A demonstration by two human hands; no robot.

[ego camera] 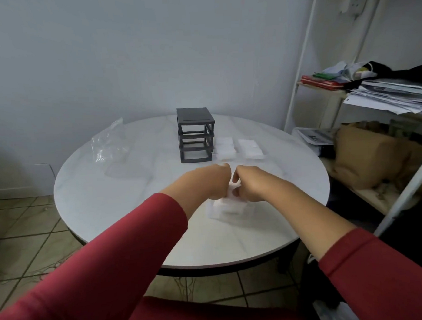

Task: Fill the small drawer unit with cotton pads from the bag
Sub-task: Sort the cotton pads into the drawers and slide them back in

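Observation:
A dark grey drawer frame [196, 135] stands at the back of the round white table [110, 200], its three slots empty. To its right lie two clear drawers [225, 148] [250, 149] filled with white cotton pads. Nearer to me sits a third clear drawer [229, 211] with white pads in it. My left hand [209, 181] and my right hand [248, 183] meet just above it, and both hold a stack of cotton pads [232, 191] between their curled fingers. A crumpled clear plastic bag [107, 145] lies at the table's back left.
A white metal shelf [298, 83] stands to the right with papers [391, 95], cloths and a brown paper bag [364, 153]. The floor under the table is tiled. A flat piece of clear plastic [123, 171] lies left of the frame.

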